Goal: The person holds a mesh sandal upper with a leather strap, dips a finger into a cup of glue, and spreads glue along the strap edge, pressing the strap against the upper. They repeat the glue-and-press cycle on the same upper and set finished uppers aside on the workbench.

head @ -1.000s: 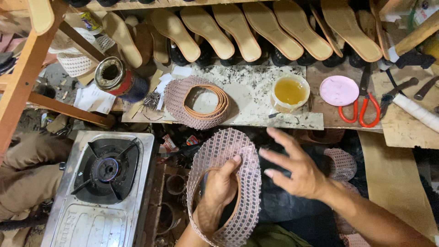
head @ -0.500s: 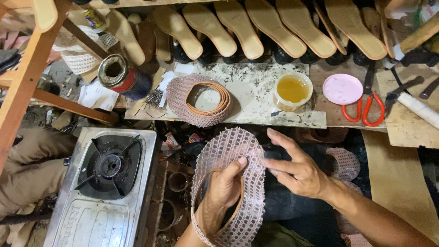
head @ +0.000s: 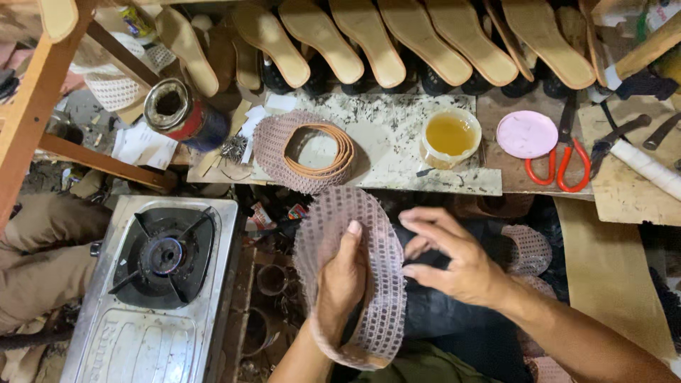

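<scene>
My left hand (head: 342, 280) sits inside a looped pink mesh shoe upper (head: 379, 269), thumb pressed against its inner face, holding it up over my lap. Just to the right, my right hand (head: 454, 259) has its fingers curled toward the loop's right edge, touching or nearly touching the mesh. A second pink mesh upper with a tan lining strip (head: 305, 150) lies flat on the speckled work board (head: 397, 152) above.
A gas stove (head: 159, 280) stands at lower left. On the bench are a cup of yellow glue (head: 450, 136), a pink lid (head: 526, 134), red-handled scissors (head: 567, 159) and an open tin (head: 177, 110). Tan insoles (head: 425, 39) line the back. More mesh pieces (head: 528, 248) lie at right.
My right hand has gone from spread open to curled, closing in on the loop's right edge. The left hand has kept hold of the mesh upper.
</scene>
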A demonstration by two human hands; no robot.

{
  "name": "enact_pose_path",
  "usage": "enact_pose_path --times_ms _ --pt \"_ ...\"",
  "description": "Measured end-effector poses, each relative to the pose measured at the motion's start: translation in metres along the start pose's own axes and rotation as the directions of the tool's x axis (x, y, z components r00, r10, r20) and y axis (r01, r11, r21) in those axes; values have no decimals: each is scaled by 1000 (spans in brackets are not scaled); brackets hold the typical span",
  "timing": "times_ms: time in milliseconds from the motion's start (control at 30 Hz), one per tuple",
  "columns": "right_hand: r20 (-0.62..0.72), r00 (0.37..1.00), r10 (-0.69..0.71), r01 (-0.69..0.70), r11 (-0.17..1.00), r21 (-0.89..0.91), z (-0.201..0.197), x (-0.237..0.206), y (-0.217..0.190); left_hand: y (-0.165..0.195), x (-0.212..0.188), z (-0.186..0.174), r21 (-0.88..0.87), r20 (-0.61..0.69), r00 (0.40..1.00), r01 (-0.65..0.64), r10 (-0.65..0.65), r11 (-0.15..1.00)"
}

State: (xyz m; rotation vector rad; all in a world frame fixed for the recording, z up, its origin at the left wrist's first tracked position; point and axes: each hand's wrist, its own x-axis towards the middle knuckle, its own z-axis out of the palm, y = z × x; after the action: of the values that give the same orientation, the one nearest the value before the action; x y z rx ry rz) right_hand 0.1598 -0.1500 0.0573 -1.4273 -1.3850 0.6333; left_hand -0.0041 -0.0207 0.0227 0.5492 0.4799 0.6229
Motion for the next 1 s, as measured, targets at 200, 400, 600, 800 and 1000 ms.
enact_pose_path --times_ms 200,400,600,800,1000 --pt "-46 996 74 -85 944 -318 -20 32 13 4 -5 -13 518 -55 992 128 -117 846" --pt "-120 947 -298 50 505 -862 -83 85 60 -8 1 -31 355 6 987 148 -160 923" --pt "-170 970 -173 -28 615 -788 -92 71 78 -10 8 -40 260 -21 988 155 -155 953" --pt "-81 980 -184 111 831 -545 -47 27 45 -9 13 -37 216 81 984 138 -159 967" --pt "129 923 -362 365 725 -584 -11 8 28 -14 11 -21 161 139 976 145 -168 976"
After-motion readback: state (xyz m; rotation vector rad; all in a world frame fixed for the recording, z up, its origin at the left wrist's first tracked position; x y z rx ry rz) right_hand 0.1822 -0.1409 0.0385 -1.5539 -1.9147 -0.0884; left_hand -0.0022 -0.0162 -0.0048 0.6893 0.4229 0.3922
